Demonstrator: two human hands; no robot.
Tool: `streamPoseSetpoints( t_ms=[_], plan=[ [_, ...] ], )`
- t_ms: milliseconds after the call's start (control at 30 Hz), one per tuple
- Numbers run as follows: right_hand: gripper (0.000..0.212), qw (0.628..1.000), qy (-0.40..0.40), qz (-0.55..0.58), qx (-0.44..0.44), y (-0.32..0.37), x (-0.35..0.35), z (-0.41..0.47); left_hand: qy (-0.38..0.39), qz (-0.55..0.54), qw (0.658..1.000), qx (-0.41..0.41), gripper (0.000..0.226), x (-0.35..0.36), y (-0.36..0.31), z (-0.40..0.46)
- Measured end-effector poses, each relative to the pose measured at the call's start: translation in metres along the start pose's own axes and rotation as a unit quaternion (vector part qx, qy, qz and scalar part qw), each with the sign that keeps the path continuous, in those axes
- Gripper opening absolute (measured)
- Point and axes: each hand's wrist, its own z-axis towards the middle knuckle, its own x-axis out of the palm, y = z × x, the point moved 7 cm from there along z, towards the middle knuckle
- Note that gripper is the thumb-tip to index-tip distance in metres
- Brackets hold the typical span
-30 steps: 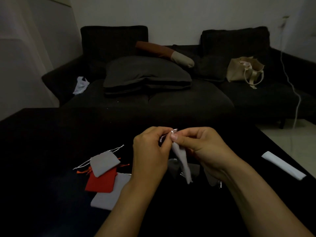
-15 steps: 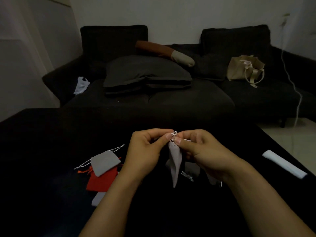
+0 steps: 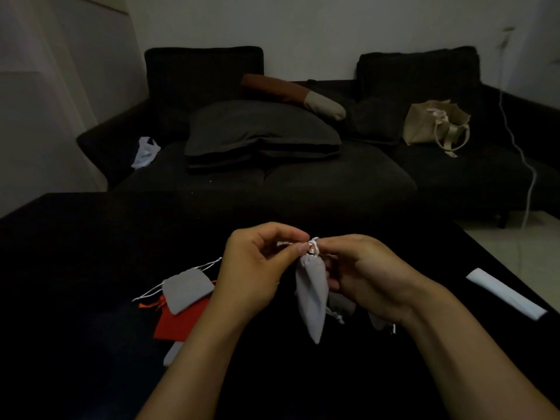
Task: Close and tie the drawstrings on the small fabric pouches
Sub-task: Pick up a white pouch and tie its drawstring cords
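Because it hangs limp and narrow from its gathered neck, the grey pouch (image 3: 312, 295) reads as light, soft cloth – nothing to crush, little weight to fight. It dangles just below the middle of the frame, above the dark table (image 3: 91, 253). The left hand (image 3: 254, 274) and right hand (image 3: 363, 277) meet at its mouth, fingertips curled and pinching the thin white drawstring (image 3: 313, 245). That cord looks slick and fine, so the sensible hold is right at the neck, close to the knot. More pouches – a grey one (image 3: 186, 292) over a red one (image 3: 178, 324) – lie at lower left, strings loose.
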Motion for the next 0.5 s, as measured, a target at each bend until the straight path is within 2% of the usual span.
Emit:
streamPoseSetpoints(
  t_ms=[133,300,433,500],
  plan=[
    [0.046,0.999,-0.030,-0.012,0.007,-0.001,-0.002,0.001,-0.005,0.032,0.999,0.025,0.020,0.002,-0.003,-0.003],
    [0.027,0.999,-0.039,0.016,0.009,-0.002,-0.001,0.000,-0.003,0.028,0.999,0.030,0.019,0.004,-0.007,-0.003],
    [0.027,0.996,-0.044,0.068,0.041,-0.001,-0.005,-0.006,0.053,0.059,0.996,0.050,0.028,0.008,-0.016,-0.004],
    [0.024,0.992,-0.040,0.098,0.066,-0.002,-0.003,-0.009,0.055,0.103,0.990,0.083,0.030,0.009,-0.019,-0.005]
  ],
)
